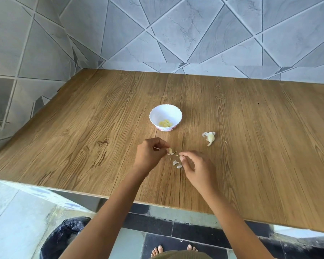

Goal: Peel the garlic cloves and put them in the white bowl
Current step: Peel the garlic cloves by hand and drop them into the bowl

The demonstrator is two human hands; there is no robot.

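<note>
A white scalloped bowl (166, 116) stands on the wooden table (82, 131) with several peeled yellowish cloves (165, 123) inside. Just in front of it, my left hand (151, 153) pinches a small garlic clove (170, 151) at its fingertips. My right hand (196, 168) is a little to the right of the clove, fingers curled and pinched together, seemingly on a thin bit of skin. Loose peel scraps (176, 163) lie on the table between the hands. A remaining piece of garlic bulb (210, 138) lies to the right of the bowl.
Grey tiled walls close the table at the back and left. A black-lined bin (64, 238) stands on the floor below the table's front edge, left of my bare feet (173, 249).
</note>
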